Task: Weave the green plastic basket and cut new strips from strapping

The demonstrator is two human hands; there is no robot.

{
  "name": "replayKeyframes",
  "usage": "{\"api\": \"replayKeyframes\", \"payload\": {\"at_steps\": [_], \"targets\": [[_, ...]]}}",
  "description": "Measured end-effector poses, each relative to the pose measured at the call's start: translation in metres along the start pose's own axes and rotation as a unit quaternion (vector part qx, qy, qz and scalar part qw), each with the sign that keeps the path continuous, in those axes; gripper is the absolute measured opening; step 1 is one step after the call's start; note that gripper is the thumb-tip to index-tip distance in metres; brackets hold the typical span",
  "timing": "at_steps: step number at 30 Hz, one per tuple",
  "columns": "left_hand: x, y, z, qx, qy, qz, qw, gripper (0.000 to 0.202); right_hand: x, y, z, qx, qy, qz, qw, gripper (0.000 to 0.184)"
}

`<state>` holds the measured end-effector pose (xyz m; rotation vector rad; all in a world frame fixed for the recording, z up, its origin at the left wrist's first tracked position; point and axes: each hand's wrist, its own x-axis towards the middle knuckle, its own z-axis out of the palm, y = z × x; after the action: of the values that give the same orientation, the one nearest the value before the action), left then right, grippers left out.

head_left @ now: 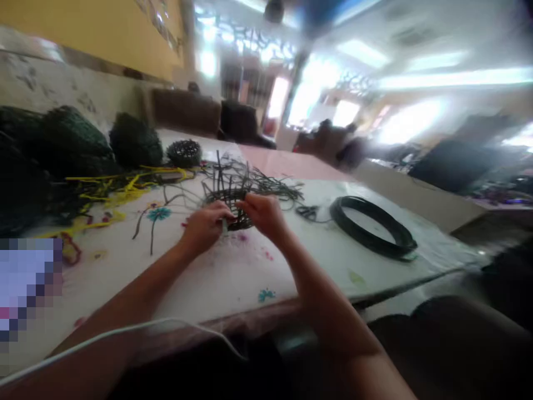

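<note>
A small dark woven piece [230, 198] with many loose strips sticking up and out lies on the white flowered tablecloth [233, 272]. My left hand [205, 225] is closed on its near left edge, fingers pinched around the weave. My right hand [264, 214] grips its right side, fingers curled over the strips. The picture is blurred by motion, so fine finger detail is unclear.
A black coil of strip material [372, 225] lies to the right. Yellow strips [112, 186] and dark green bundles [62, 141] sit at the left. A small dark woven basket [184, 152] stands behind. Table edge runs along the near side.
</note>
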<state>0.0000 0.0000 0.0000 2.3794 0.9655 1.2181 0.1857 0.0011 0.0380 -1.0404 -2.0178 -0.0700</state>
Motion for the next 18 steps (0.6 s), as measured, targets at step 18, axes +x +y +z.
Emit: {"api": "replayKeyframes", "payload": {"at_steps": [18], "targets": [[0.001, 0.002, 0.004, 0.067, 0.072, -0.139, 0.985, 0.019, -0.014, 0.002, 0.020, 0.100, 0.160, 0.117, 0.975, 0.047]]}}
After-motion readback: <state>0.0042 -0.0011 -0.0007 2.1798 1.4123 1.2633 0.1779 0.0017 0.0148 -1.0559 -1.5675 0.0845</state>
